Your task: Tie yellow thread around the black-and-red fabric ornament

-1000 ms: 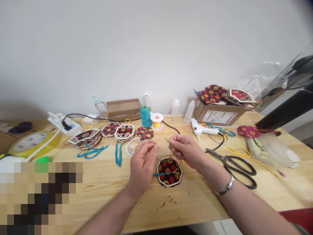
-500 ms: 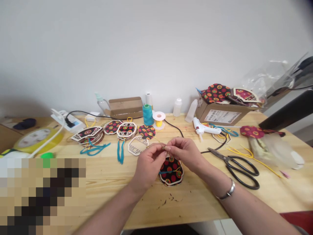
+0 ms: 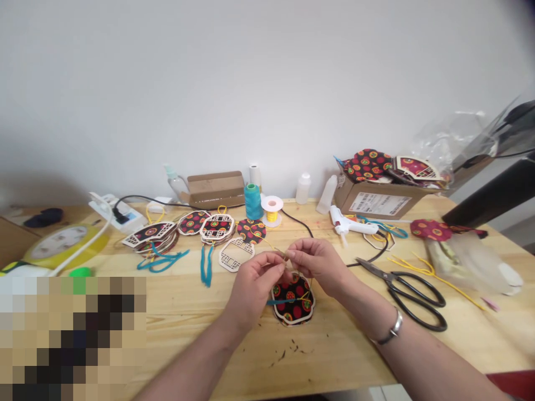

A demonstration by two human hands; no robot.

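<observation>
My left hand (image 3: 254, 285) and my right hand (image 3: 320, 266) meet at mid-table, thumbs and forefingers pinched close together. Between their fingertips is a thin yellow cord (image 3: 267, 241), part of it hidden by the fingers. Just below them lies a dark patterned fabric ornament (image 3: 292, 312) with a pale wooden frame; a teal cord (image 3: 281, 302) and a yellow loop cross its face. Behind my hands stand a spool of yellow cord (image 3: 272, 215) and a cone of teal thread (image 3: 253, 203). A pale lattice frame (image 3: 246, 257) rests beyond my left hand.
Black-handled scissors (image 3: 393, 277) lie to the right, near a white glue gun (image 3: 353, 225). A cardboard box (image 3: 351, 195) of ornaments stands behind. Stacked ornaments (image 3: 217, 227) and a power strip (image 3: 129, 217) sit left. Plastic bottles (image 3: 303, 189) line the wall.
The fingertips have shifted slightly, with my left fingers a little more spread. The whole scene sits slightly lower in view. The ornament stays beneath my hands.
</observation>
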